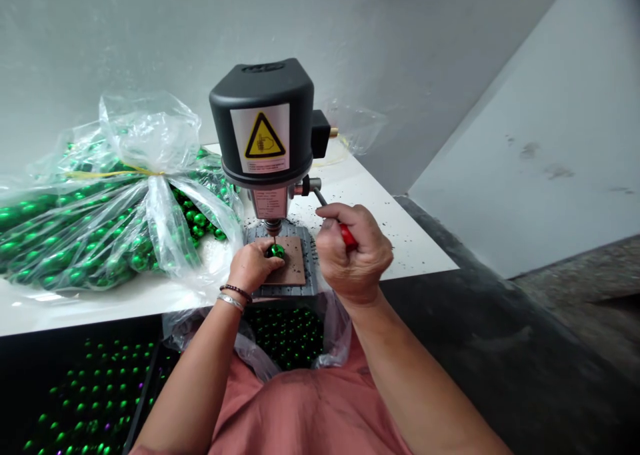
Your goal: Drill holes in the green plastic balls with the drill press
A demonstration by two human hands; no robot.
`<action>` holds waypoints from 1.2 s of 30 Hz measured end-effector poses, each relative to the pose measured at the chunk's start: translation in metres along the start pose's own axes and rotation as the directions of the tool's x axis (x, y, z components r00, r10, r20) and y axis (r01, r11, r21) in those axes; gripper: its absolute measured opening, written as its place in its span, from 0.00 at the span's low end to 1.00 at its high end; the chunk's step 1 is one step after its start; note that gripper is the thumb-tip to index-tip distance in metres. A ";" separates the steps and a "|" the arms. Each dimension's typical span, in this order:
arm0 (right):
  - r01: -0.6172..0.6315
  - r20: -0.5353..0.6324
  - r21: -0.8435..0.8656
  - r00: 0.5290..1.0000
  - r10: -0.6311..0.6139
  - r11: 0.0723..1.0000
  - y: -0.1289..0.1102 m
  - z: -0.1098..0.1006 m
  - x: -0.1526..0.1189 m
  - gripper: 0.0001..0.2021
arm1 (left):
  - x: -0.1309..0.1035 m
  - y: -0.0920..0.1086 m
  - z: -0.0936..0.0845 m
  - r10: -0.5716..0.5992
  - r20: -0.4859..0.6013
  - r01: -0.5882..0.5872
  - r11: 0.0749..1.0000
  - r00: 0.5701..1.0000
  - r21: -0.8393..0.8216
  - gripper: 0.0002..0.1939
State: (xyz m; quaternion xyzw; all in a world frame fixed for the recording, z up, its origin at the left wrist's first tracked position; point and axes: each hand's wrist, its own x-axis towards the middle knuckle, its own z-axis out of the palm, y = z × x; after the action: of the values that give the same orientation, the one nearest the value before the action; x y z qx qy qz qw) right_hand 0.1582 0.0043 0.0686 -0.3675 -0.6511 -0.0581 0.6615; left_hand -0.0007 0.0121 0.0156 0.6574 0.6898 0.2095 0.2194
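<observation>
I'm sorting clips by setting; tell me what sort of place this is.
Probably a small workshop: a drill press on a table, dark bits around it, and a bag of green balls.

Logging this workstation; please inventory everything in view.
drill press: one, black, on table
label: one, yellow, on press
lever: one, red grip, on press
bead: one, green, under bit
board: one, brown, under bead
tied bag: one, clear, table left
open bag: one, clear, below table
other beads: many, mostly green, in bags and lower left
table: one, white, centre
shavings: many, dark, on table
walls: two, grey, background
bracelets: two, dark and silver, left wrist
shirt: one, pink, bottom
left hand: one, at bead
right hand: one, at lever
</observation>
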 end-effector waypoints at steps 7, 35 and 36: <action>-0.035 0.064 0.043 0.997 0.032 0.998 0.005 -0.001 -0.016 0.09 | 0.000 -0.001 0.000 0.005 0.005 -0.005 0.999 1.000 0.052 0.18; -0.267 0.043 0.223 0.963 0.265 0.937 -0.020 0.007 0.071 0.06 | -0.014 -0.008 -0.017 -0.330 0.348 0.364 -0.014 0.877 -0.931 0.13; -0.267 0.047 0.225 0.963 0.264 0.937 -0.019 0.007 0.071 0.06 | -0.014 -0.008 -0.017 -0.326 0.341 0.359 -0.004 0.882 -0.933 0.08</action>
State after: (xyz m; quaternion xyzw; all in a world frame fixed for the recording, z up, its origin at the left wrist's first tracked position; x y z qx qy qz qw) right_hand 0.1525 0.0228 0.1393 -0.3735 -0.6030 0.1102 0.6962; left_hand -0.0161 -0.0026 0.0254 0.1528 0.5041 0.5456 0.6518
